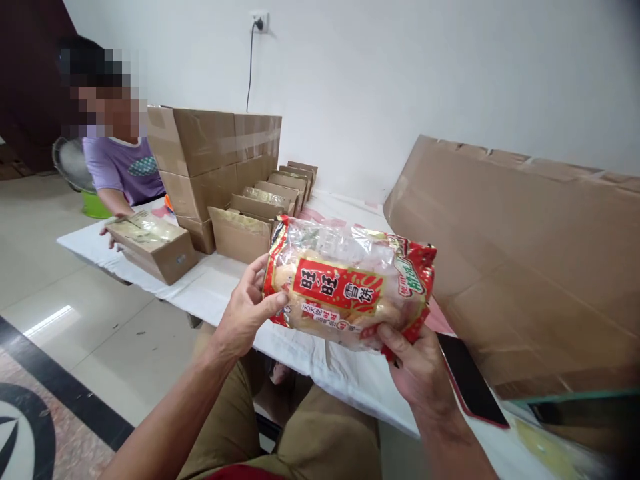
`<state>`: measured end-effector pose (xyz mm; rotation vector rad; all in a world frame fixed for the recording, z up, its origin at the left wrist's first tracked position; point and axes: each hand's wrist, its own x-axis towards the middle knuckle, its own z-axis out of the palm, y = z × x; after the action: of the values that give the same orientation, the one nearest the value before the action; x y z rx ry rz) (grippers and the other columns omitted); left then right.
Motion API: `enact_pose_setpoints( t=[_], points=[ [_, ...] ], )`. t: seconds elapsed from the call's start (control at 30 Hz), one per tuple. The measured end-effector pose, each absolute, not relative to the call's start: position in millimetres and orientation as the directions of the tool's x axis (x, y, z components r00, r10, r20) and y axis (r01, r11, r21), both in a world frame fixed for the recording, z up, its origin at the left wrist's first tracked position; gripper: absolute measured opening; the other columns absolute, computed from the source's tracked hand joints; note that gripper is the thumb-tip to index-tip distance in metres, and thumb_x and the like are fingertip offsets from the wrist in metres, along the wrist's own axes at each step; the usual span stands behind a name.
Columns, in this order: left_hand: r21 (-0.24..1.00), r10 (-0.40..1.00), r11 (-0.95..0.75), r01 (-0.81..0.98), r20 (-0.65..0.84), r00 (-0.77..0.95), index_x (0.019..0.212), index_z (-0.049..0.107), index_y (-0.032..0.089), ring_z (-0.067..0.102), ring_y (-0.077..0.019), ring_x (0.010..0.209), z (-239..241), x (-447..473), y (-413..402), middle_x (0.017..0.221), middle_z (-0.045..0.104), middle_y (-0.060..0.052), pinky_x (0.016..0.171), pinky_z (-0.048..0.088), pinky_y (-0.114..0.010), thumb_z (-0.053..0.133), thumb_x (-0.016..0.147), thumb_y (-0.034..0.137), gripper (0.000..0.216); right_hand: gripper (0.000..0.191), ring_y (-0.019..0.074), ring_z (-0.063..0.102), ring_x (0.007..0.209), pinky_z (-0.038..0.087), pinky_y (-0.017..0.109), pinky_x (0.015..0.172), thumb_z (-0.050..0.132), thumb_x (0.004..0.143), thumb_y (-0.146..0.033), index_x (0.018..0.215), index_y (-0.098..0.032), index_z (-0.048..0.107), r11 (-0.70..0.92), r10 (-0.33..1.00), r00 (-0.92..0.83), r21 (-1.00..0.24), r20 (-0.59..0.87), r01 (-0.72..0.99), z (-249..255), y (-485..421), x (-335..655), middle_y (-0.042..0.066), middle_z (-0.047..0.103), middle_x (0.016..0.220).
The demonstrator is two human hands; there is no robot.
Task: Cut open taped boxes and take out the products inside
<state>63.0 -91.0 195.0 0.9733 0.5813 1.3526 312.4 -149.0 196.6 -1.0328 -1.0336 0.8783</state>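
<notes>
Between my two hands I hold a bag of rice crackers point(345, 283), clear plastic with red ends and a red label, its front turned up towards me. My left hand point(245, 310) grips the left end, thumb on the front and fingers behind. On the lower right corner my right hand point(417, 363) is closed, its thumb pressed on the film and its other fingers mostly hidden behind the bag. The bag is raised above the white-covered table point(320, 360). Just beyond its left end stands a row of open cardboard boxes point(245, 233).
A stack of taped cartons point(205, 143) rises behind the row. At the left, a person point(120, 160) in a purple shirt has a hand on a carton point(155, 247) at the table's edge. A large cardboard sheet point(525, 267) leans at right, beside a dark phone point(470, 380).
</notes>
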Motion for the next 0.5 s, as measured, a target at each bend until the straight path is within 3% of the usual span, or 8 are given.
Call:
enact_pose_setpoints(
  t=[0.1,0.2,0.4,0.5],
  points=[
    [0.812,0.957,-0.142,-0.566,0.260,0.132,0.141,0.050,0.024,0.065,-0.0304,0.125,211.2,81.0,-88.2,0.139,0.064,-0.013,0.098,0.059,-0.039,0.091,0.070,0.032,0.082,0.036,0.0267,0.078,0.081,0.066,0.037,0.071,0.092,0.065,-0.044,0.094,-0.029,0.078,0.338,0.899,0.327,-0.937,0.292,-0.093,205.8,-146.2,313.0,0.005,0.082,0.094],
    [0.799,0.937,-0.196,-0.568,0.324,0.133,0.140,0.051,0.025,0.064,-0.0301,0.128,223.6,88.0,-82.4,0.143,0.062,-0.012,0.101,0.059,-0.038,0.092,0.068,0.031,0.083,0.036,0.0272,0.078,0.085,0.066,0.036,0.074,0.091,0.067,-0.047,0.096,-0.031,0.079,0.396,0.865,0.361,-0.916,0.348,-0.067,208.7,-147.8,319.4,0.005,0.082,0.098],
    [0.835,0.953,-0.124,-0.536,0.250,0.169,0.144,0.048,0.025,0.064,-0.0290,0.126,191.1,56.3,-78.5,0.145,0.060,-0.013,0.101,0.057,-0.037,0.090,0.071,0.032,0.084,0.039,0.0305,0.077,0.073,0.066,0.046,0.074,0.085,0.074,-0.047,0.105,-0.024,0.080,0.235,0.972,-0.035,-0.971,0.233,0.039,192.2,-147.7,325.2,0.009,0.081,0.089],
    [0.865,0.959,-0.046,-0.501,0.179,0.222,0.143,0.049,0.024,0.068,-0.0286,0.118,160.6,34.8,-81.2,0.135,0.066,-0.014,0.098,0.057,-0.039,0.091,0.069,0.033,0.086,0.028,0.0304,0.078,0.082,0.067,0.041,0.075,0.084,0.077,-0.043,0.096,-0.023,0.081,0.208,0.978,-0.040,-0.972,0.204,0.114,186.9,-145.2,311.6,0.009,0.082,0.091]
  ],
)
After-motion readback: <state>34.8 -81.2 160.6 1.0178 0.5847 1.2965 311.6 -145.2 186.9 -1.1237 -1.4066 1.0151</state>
